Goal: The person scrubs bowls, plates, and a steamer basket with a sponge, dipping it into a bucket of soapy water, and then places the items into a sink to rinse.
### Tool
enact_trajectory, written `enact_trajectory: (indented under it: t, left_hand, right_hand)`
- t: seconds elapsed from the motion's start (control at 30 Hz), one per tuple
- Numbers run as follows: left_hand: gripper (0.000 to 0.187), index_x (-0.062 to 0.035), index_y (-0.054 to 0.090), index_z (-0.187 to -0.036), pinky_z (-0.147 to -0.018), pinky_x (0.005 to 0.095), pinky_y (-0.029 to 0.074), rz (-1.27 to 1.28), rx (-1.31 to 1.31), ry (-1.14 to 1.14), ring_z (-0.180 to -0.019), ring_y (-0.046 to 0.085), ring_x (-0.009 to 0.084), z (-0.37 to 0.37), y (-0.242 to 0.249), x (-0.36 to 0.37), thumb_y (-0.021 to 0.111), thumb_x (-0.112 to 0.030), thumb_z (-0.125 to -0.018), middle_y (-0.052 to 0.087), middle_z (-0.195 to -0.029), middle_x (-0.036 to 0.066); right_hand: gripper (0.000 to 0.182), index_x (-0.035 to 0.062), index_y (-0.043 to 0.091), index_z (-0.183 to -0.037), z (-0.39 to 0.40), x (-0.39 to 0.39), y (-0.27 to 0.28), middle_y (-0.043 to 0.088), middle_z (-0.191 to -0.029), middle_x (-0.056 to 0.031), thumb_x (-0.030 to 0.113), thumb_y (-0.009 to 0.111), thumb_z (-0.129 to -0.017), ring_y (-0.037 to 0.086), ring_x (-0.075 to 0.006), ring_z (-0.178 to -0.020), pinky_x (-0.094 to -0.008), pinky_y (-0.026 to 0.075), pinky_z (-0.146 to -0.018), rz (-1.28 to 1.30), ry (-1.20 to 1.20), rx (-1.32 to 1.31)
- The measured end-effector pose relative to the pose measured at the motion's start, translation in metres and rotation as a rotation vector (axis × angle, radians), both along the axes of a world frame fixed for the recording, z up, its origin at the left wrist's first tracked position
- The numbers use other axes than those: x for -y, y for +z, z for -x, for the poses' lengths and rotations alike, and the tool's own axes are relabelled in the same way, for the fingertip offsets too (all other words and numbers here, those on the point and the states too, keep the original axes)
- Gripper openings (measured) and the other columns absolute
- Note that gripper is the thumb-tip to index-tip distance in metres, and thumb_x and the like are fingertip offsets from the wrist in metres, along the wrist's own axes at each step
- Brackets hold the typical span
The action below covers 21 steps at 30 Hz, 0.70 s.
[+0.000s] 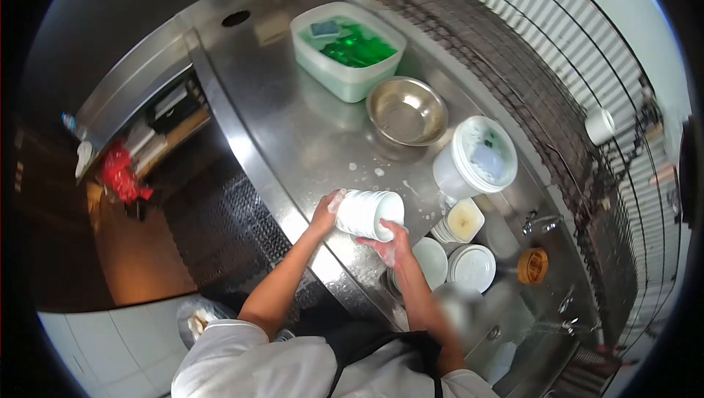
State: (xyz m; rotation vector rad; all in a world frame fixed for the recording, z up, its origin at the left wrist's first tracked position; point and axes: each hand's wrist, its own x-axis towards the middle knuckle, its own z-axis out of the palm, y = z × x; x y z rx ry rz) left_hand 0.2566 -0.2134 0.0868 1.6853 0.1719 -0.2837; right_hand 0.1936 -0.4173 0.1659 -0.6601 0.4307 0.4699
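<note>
A stack of white bowls (357, 212) lies on its side between my two hands, over the front part of the steel counter. My left hand (328, 212) is closed round the base end, with suds on its fingers. At the open end, my right hand (390, 246) grips the rim, its thumb reaching into the mouth of the last bowl. Just right of my right hand are a pale round dish (431, 262), a stack of white plates (472, 269) and a stack of squarish dishes (465, 221) with yellowish residue in the top one.
On the counter (271, 97) stand a tub (345, 79) of green liquid with a sponge, a steel bowl (408, 112) and a white bucket (471, 167) with suds. Taps (543, 223) and an amber-coloured round container (532, 265) are by the sink at right. A wire rack (499, 60) runs along the wall.
</note>
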Motion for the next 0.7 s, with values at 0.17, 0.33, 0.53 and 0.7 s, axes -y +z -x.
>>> enact_trajectory:
  t: [0.17,0.33,0.53,0.7]
  left_hand:
    - [0.071,0.0019,0.058,-0.128,-0.108,0.0384,0.034,0.053,-0.105,-0.116,-0.122,0.051,0.0301,0.008,0.057,0.025,0.048,-0.059,-0.093,0.058,-0.129,0.019]
    - [0.074,0.0021,0.055,-0.132,-0.104,0.0381,0.041,0.235,-0.335,-0.242,-0.121,0.055,0.0258,0.055,0.042,0.084,0.046,-0.061,-0.094,0.059,-0.130,0.015]
    - [0.071,0.0041,0.051,-0.135,-0.104,0.0357,0.040,0.076,-0.115,-0.638,-0.118,0.055,0.0244,0.188,0.103,0.253,0.042,-0.056,-0.098,0.059,-0.129,0.018]
    - [0.072,0.0034,0.052,-0.133,-0.108,0.0361,0.035,-0.075,0.115,-0.961,-0.126,0.051,0.0317,0.317,0.108,0.416,0.041,-0.058,-0.097,0.057,-0.131,0.023]
  right_hand:
    - [0.066,-0.0104,0.024,-0.142,0.021,0.020,-0.034,0.037,-0.143,-0.0302,0.021,0.048,-0.089,0.042,-0.0511,-0.129,-0.0676,0.038,-0.104,-0.318,-0.078,-0.001]
    - [0.059,-0.0048,0.030,-0.140,0.106,0.081,0.002,0.043,-0.138,-0.0275,0.022,0.053,-0.092,0.046,-0.0488,-0.126,-0.0675,0.040,-0.103,-0.188,-0.239,-0.060]
    - [0.056,-0.0038,0.036,-0.140,0.292,0.230,0.046,0.049,-0.137,-0.0220,0.020,0.054,-0.093,0.050,-0.0426,-0.126,-0.0660,0.044,-0.099,-0.204,-0.442,0.075]
    - [0.062,-0.0087,0.035,-0.141,0.457,0.357,0.055,0.049,-0.138,-0.0242,0.027,0.050,-0.093,0.048,-0.0436,-0.128,-0.0676,0.041,-0.101,-0.072,-0.652,0.071]
